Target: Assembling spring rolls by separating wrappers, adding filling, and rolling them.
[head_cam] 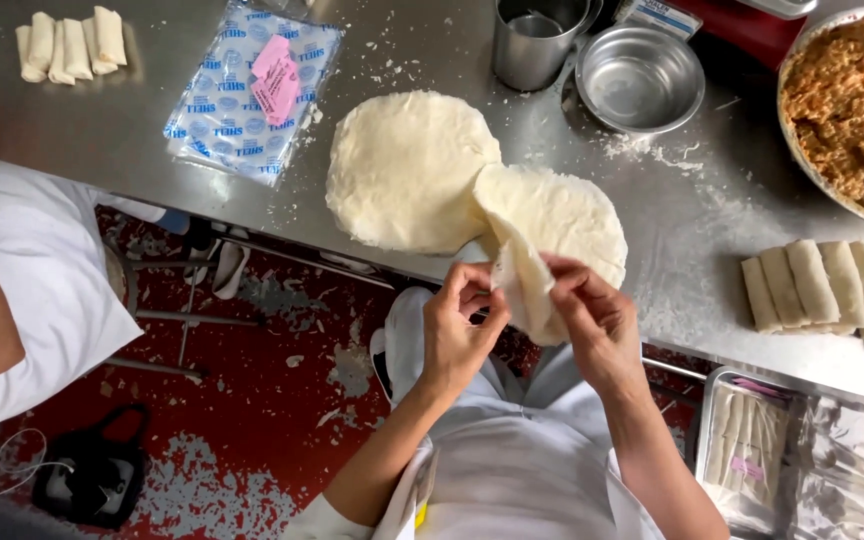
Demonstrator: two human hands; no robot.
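Wrapper sheets point(552, 215) — thin, pale and floury — lie in a round stack at the near edge of the steel bench point(132, 130), and I have one sheet's edge lifted off it. My left hand point(460, 325) and my right hand point(592, 320) hold that edge between them, fingers point(482, 285) pinched together on the thin dough from both sides. I judge they are set close to each other so the sheet peels without tearing. The lifted flap hangs folded over the bench edge, above my lap.

Just beside it, touching on the left, lies a second round stack point(407, 170), flat and untouched. Farther left sits a flat clear packet point(247, 95) printed with a repeating blue pattern, a pink slip point(275, 75) on top of it. Finished rolls point(827, 285) lie side by side to my right, likely lined up to stay sealed, and a few more point(67, 45) rest at the far left corner. A steel cup point(537, 40) and a shallow steel bowl point(640, 80) stand behind the stacks — both within reach — with a big bowl of brownish filling point(852, 100) at the right. Another person's white sleeve point(27, 280) shows at the left.
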